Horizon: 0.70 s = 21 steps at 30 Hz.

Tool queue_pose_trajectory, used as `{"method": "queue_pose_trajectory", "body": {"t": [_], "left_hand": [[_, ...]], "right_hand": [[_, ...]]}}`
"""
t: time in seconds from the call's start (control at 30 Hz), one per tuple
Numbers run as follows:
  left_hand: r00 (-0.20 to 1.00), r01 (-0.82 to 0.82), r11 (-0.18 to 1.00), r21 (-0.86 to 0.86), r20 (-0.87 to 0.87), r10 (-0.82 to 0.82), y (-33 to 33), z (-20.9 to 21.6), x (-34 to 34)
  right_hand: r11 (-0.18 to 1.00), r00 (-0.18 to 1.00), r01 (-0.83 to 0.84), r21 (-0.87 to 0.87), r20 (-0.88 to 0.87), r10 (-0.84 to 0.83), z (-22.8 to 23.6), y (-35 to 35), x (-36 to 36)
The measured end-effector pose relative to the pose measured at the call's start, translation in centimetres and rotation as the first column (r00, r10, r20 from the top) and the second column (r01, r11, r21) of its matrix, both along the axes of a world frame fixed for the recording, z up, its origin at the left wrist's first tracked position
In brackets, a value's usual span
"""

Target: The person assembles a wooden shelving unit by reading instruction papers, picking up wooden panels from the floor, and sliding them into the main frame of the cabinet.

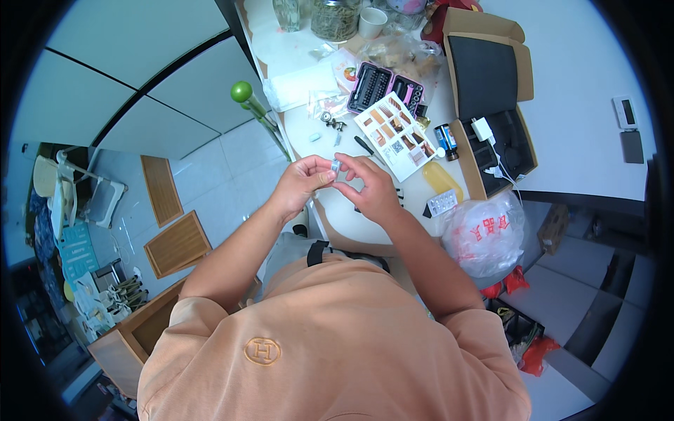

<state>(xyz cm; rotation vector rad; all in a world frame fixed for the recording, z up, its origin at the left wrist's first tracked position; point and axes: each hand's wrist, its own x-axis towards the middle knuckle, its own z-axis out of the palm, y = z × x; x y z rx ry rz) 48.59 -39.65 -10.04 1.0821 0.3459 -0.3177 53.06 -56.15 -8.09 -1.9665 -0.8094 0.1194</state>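
Note:
Over the front edge of the white table, my left hand pinches a small pale blue-grey piece between thumb and fingers. My right hand meets it from the other side, index fingertip at the piece and thumb curled below. The piece is too small to name. Just beyond my hands lie small metal fittings, a light blue block and a black-handled tool. A printed picture sheet rests to the right of them.
A purple-edged tool case lies open farther back. On the right are an open cardboard box with a white charger, a dark bottle, a yellow bottle, a blister pack and a plastic bag. A green-knobbed post stands left.

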Motion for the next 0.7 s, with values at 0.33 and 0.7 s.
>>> {"method": "queue_pose_trajectory", "body": {"t": [0.33, 0.7], "left_hand": [[0.999, -0.044, 0.997, -0.056, 0.025, 0.046, -1.9, 2.8, -1.9], [0.903, -0.425, 0.905, -0.02, 0.065, 0.426, 4.6, 5.7, -13.4]], "right_hand": [[0.988, 0.964, -0.141, 0.063, 0.238, 0.122, 1.7, -1.2, 0.3], [0.803, 0.829, -0.558, 0.208, 0.181, 0.53, 3.7, 9.8, -4.9]]}}
